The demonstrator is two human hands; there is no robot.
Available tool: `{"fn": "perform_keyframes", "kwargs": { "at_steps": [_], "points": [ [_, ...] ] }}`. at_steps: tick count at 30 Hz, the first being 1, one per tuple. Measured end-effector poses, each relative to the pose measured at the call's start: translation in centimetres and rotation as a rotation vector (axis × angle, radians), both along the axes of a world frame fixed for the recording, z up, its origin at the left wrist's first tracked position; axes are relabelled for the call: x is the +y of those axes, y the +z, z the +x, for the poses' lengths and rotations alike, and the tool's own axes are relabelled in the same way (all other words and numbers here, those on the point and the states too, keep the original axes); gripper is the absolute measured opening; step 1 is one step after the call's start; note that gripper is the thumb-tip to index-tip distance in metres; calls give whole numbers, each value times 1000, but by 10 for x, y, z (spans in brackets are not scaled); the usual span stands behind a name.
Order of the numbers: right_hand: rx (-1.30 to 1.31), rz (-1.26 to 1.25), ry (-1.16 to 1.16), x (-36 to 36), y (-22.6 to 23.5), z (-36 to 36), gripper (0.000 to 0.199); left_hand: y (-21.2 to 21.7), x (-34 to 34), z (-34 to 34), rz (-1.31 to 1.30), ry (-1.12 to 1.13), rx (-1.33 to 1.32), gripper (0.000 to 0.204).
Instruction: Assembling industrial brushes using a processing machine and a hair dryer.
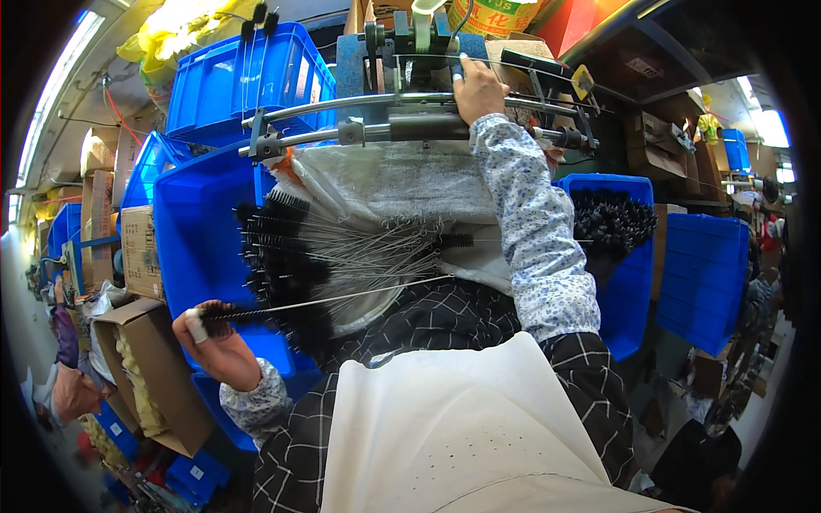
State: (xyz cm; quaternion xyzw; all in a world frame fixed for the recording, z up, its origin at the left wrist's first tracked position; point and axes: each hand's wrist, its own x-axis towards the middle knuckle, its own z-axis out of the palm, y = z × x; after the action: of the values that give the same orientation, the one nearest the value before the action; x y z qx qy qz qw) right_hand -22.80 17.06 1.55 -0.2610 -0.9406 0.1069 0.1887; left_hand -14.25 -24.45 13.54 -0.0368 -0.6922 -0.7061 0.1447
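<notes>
My left hand [224,352], a white wrap on one finger, pinches a black-bristled wire brush [248,315] by its bristle end. The brush's long twisted wire stem slants right across my lap. Beside it a bundle of similar brushes [342,248] lies on pale cloth [402,184], bristles left and looped wire ends toward the middle. My right hand [481,90] is up at the bench machine [410,64], fingers closed near its thin rod; what they grip is hidden. Two metal bars [359,132] run across the machine's front.
An open blue bin [201,222] stands left of the bundle. On my right another blue bin [629,316] holds many black brushes [611,222]. A stacked blue crate [244,90] is at the far left, and a cardboard box [158,376] stands lower left. Another person's hand [75,393] shows at the left edge.
</notes>
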Motion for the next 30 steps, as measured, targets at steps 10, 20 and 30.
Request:
{"fn": "perform_keyframes", "kwargs": {
  "at_steps": [10, 20, 30],
  "points": [
    [-104, -19, 29, -28, 12, -13, 36, -26, 49, 9, 141, -287, -56, 15],
    [-24, 26, 46, 58, -5, 24, 29, -34, 15, 6, 103, -110, -95, 13],
    [-316, 137, 265, 153, 16, 33, 31, -32, 34, -16, 144, -324, -149, 14]
  ]
}}
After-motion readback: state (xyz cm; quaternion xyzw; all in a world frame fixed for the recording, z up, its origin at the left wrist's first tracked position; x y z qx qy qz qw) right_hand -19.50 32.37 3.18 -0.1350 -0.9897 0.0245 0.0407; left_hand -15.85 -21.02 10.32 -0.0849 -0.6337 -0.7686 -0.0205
